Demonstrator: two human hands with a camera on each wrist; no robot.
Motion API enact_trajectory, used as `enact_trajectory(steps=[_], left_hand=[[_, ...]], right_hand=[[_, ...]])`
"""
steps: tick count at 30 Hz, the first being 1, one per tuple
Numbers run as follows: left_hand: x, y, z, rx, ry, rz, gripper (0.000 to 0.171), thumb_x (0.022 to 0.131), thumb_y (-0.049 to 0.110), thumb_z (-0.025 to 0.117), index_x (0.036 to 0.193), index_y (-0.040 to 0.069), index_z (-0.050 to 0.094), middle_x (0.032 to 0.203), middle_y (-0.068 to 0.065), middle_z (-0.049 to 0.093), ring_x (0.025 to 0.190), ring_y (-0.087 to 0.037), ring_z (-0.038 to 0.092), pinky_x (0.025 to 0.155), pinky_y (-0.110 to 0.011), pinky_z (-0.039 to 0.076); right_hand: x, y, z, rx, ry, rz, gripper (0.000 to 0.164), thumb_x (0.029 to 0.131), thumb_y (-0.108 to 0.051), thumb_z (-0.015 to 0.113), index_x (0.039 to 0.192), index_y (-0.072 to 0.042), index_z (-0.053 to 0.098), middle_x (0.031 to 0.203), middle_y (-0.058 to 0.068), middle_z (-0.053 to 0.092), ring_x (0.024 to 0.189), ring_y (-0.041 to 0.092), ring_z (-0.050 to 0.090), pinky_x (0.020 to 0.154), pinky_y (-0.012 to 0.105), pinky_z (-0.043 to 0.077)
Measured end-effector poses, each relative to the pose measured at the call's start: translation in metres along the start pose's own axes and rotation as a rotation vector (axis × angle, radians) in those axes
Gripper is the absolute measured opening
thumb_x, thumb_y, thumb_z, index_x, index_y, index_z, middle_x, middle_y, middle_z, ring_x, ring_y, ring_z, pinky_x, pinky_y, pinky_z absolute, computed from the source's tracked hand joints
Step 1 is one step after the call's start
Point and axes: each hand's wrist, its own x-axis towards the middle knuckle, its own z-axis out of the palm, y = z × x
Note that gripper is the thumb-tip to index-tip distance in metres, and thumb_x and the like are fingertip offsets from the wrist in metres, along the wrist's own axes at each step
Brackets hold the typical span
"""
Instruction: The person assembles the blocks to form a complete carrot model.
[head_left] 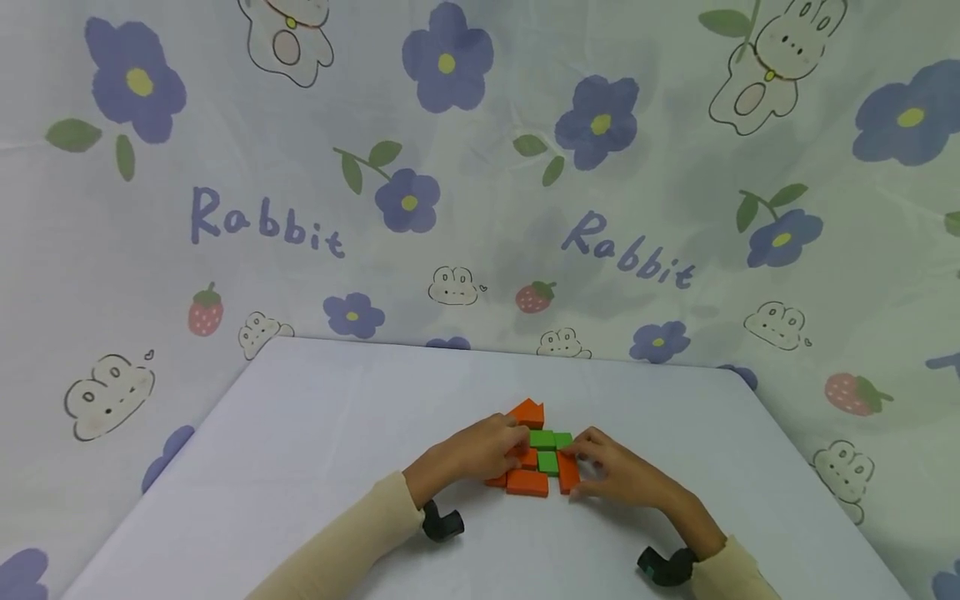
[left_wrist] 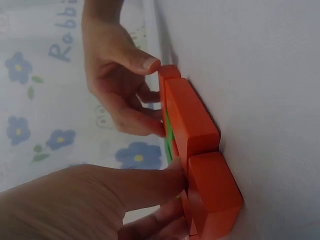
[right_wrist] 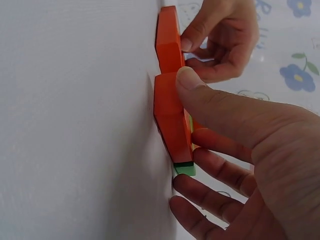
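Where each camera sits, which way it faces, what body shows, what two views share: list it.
Head: worn on the head, facing forward and down at the white table, orange blocks, green blocks and rabbit-print cloth; cream sleeves, left grip and right grip show.
Left wrist: on that wrist, facing the blocks; left grip near, right grip beyond.
Right wrist: on that wrist, facing the blocks; right grip near, left grip beyond.
Shared: both wrist views show both grips.

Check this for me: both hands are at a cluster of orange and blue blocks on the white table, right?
Not quite: beside the orange blocks are green blocks, not blue, as the head view shows. The left hand and right hand are at them, on the white table.
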Motion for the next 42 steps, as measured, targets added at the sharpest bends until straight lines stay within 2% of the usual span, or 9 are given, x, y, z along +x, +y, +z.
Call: enact_trajectory(steps=[10,14,18,21,24,27,31,37,42], left_hand=[[0.001,0.000,0.001,0.048,0.031,0.033,0.018,0.091,0.021,0.074,0.106,0.021,0.065,0.101,0.009,0.067,0.091,-0.008,0.051,0.079,-0.020,0.047],[0.001,-0.001,0.000,0.066,0.057,0.046,0.024,0.091,0.026,0.074,0.113,0.022,0.064,0.103,0.008,0.066,0.090,-0.007,0.052,0.079,-0.020,0.047],[-0.002,-0.003,-0.007,0.009,0.067,0.041,0.036,0.091,0.031,0.073,0.124,0.020,0.060,0.112,0.005,0.063,0.092,-0.007,0.053,0.082,-0.021,0.049],[-0.008,-0.007,-0.013,-0.053,0.072,0.028,0.041,0.092,0.028,0.071,0.129,0.018,0.057,0.114,0.004,0.061,0.095,-0.007,0.054,0.086,-0.023,0.051],[-0.015,-0.014,-0.019,-0.083,0.069,0.015,0.044,0.091,0.024,0.070,0.133,0.021,0.057,0.109,0.005,0.057,0.093,-0.008,0.053,0.082,-0.024,0.051],[-0.025,-0.023,-0.025,-0.073,0.072,0.012,0.044,0.089,0.020,0.069,0.132,0.027,0.059,0.103,0.005,0.054,0.088,-0.011,0.052,0.075,-0.025,0.049],[-0.043,-0.037,-0.033,-0.074,0.108,-0.046,0.039,0.089,0.019,0.068,0.126,0.030,0.063,0.103,0.003,0.054,0.088,-0.012,0.053,0.077,-0.028,0.050],[-0.066,-0.059,-0.043,-0.105,0.196,-0.187,0.034,0.090,0.019,0.069,0.123,0.023,0.063,0.103,0.000,0.060,0.089,-0.014,0.056,0.080,-0.033,0.054],[-0.080,-0.069,-0.046,-0.135,0.243,-0.279,0.035,0.089,0.018,0.073,0.123,0.016,0.065,0.104,-0.004,0.063,0.089,-0.016,0.057,0.082,-0.036,0.056]], right_hand=[[0.000,0.003,0.000,0.011,-0.006,0.005,0.055,0.082,-0.042,0.081,0.129,-0.017,0.066,0.116,-0.004,0.051,0.098,0.014,0.051,0.079,0.024,0.049],[0.001,0.003,0.000,0.007,-0.007,0.009,0.055,0.082,-0.043,0.080,0.128,-0.018,0.066,0.115,-0.003,0.052,0.098,0.013,0.052,0.081,0.025,0.051],[0.002,0.003,0.000,0.000,-0.003,0.007,0.056,0.082,-0.044,0.080,0.128,-0.017,0.065,0.115,-0.003,0.054,0.097,0.013,0.052,0.081,0.025,0.052],[0.003,0.003,0.000,-0.008,-0.001,0.015,0.056,0.082,-0.044,0.080,0.128,-0.016,0.065,0.114,-0.003,0.054,0.096,0.013,0.052,0.081,0.026,0.052],[0.003,0.002,-0.001,-0.013,-0.004,0.034,0.057,0.081,-0.045,0.080,0.128,-0.017,0.065,0.115,-0.003,0.055,0.098,0.012,0.053,0.083,0.026,0.053],[0.002,0.002,0.000,-0.011,-0.014,0.056,0.058,0.081,-0.047,0.080,0.128,-0.017,0.065,0.116,-0.003,0.054,0.100,0.012,0.053,0.085,0.026,0.053],[0.003,0.001,0.002,-0.007,-0.021,0.052,0.058,0.081,-0.047,0.080,0.128,-0.018,0.065,0.117,-0.004,0.054,0.101,0.011,0.053,0.086,0.026,0.053],[0.005,0.002,0.003,-0.025,-0.011,0.038,0.059,0.081,-0.049,0.079,0.129,-0.018,0.064,0.118,-0.004,0.054,0.102,0.013,0.054,0.087,0.028,0.053],[0.003,0.002,0.002,-0.032,-0.012,0.050,0.061,0.080,-0.051,0.079,0.130,-0.019,0.064,0.119,-0.003,0.054,0.104,0.013,0.055,0.086,0.029,0.053]])
